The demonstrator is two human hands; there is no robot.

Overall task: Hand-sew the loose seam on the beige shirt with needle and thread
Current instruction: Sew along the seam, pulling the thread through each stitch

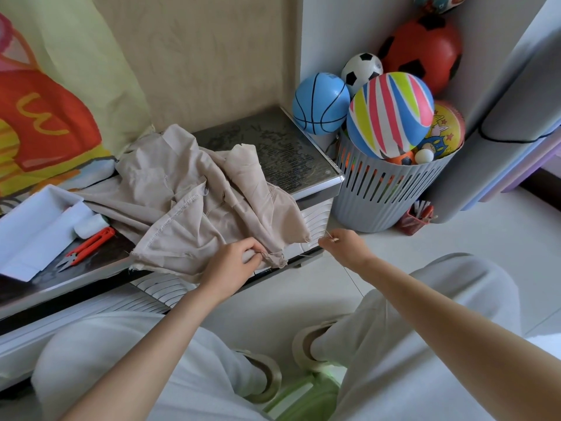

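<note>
At the front edge of the dark, metal-rimmed worktop [288, 147], the left hand [233, 264] pinches the crumpled beige fabric shirt [182, 202] by its loose seam to steady it, while the right hand [346, 246] has its grip closed on a thin needle [331, 238], held just beyond the hem, probably to tension the pale thread [353, 282].

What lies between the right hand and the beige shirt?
Head view: only a faint thin thread crosses the gap from right hand to crumpled beige fabric shirt.

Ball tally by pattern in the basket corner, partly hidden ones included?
Soccer-pattern: 2, red-and-black ball, black-and-white ball
Blue basketball: 1
Striped ball: 1
Cartoon-print ball: 1
Small white ball: 1
Orange ball, mostly hidden: 1
Cut-off ball at top edge: 1
Total: 8
</note>
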